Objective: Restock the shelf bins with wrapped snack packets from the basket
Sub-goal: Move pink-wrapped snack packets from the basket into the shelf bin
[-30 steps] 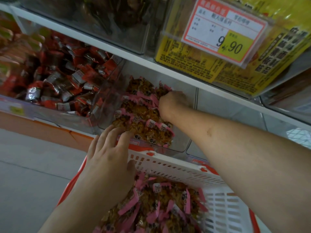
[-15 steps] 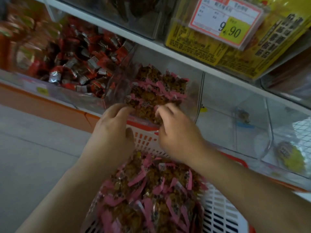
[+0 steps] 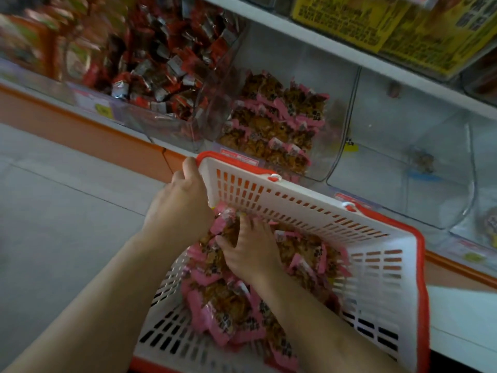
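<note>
Left hand (image 3: 178, 208): grips the white basket (image 3: 376, 286) at its far left corner.
Right hand (image 3: 248, 249): fingers curl into pink-wrapped snack packets (image 3: 223, 316) heaped inside.
Clear bin (image 3: 277, 122): part-filled, just beyond the basket's far rim.

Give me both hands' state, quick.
Left hand: grips the corner rim of the white basket.
Right hand: down in the basket, fingers curled into the pink-wrapped snack packets.
</note>
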`<act>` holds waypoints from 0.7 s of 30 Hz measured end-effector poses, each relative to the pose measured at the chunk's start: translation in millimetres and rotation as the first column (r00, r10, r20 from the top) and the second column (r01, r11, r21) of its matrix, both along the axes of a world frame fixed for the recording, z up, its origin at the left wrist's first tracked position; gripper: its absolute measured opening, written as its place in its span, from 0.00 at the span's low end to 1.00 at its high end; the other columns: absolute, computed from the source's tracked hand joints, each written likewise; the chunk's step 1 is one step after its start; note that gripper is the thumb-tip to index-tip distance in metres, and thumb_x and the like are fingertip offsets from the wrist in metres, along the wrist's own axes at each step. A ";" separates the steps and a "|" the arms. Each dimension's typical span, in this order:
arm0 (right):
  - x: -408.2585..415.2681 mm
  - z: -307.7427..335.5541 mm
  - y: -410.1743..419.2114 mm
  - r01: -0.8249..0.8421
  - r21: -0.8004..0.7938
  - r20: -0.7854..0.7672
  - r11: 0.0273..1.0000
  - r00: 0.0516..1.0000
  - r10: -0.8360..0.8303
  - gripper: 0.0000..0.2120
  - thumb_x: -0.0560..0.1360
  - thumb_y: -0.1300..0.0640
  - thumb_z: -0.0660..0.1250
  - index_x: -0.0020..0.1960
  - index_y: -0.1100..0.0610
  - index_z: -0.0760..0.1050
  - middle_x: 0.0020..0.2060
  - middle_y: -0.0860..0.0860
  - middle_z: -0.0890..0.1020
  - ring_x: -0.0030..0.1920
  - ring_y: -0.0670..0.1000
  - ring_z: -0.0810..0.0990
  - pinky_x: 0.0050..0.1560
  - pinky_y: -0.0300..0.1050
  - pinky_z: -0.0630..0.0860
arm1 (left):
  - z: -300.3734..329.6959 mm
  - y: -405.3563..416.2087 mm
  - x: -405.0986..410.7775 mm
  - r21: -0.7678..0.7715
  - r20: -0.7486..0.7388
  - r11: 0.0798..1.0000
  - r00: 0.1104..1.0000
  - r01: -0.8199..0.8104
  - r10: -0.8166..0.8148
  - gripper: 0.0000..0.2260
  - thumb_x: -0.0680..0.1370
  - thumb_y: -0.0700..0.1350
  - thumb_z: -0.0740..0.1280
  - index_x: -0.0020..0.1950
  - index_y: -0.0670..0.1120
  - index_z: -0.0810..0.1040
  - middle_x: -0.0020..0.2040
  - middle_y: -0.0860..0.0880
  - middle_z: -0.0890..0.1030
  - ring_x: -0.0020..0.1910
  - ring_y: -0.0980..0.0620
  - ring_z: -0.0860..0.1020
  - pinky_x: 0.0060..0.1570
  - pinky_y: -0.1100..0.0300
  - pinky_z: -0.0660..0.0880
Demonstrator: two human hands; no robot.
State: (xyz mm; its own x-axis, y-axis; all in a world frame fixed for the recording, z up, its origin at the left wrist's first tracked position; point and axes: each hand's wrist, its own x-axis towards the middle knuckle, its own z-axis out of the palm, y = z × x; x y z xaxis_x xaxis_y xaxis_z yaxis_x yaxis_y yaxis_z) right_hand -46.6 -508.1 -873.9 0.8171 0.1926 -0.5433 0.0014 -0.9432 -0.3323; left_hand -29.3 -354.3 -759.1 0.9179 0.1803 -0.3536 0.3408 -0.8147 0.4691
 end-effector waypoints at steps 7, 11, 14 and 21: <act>9.6 -17.0 9.1 -0.066 -0.078 0.191 0.995 0.978 0.080 0.28 0.78 0.38 0.69 0.71 0.52 0.72 0.66 0.52 0.79 0.71 0.56 0.75 0.79 0.54 0.68 | -4.7 -1.5 10.4 -0.037 -0.064 0.994 0.993 -0.101 0.098 0.17 0.80 0.41 0.62 0.67 0.47 0.62 0.64 0.40 0.74 0.58 0.38 0.77 0.47 0.47 0.73; 8.4 8.1 -3.2 0.027 0.079 0.148 0.997 0.988 -0.038 0.14 0.80 0.44 0.66 0.61 0.50 0.76 0.52 0.45 0.81 0.55 0.47 0.81 0.62 0.48 0.81 | 2.8 -4.7 11.1 -0.022 -0.037 0.981 0.981 -0.193 0.192 0.21 0.80 0.42 0.64 0.71 0.44 0.64 0.68 0.40 0.69 0.65 0.37 0.72 0.57 0.43 0.75; 13.8 46.9 -19.5 0.278 0.394 -0.076 0.876 0.960 -0.271 0.06 0.84 0.51 0.65 0.59 0.50 0.78 0.44 0.42 0.81 0.39 0.38 0.80 0.41 0.35 0.78 | 13.1 -6.5 11.5 -0.003 0.218 0.979 0.955 -0.204 0.200 0.19 0.80 0.42 0.65 0.71 0.45 0.69 0.66 0.43 0.72 0.65 0.41 0.73 0.57 0.48 0.74; 7.7 126.9 -81.7 0.548 0.714 -0.431 0.435 0.834 -0.343 0.11 0.83 0.55 0.68 0.61 0.45 0.87 0.59 0.49 0.88 0.63 0.54 0.86 0.71 0.59 0.75 | 28.6 -34.5 2.4 -0.544 -0.004 0.838 0.999 -0.040 0.045 0.13 0.79 0.64 0.66 0.52 0.57 0.84 0.46 0.59 0.86 0.44 0.59 0.84 0.48 0.52 0.83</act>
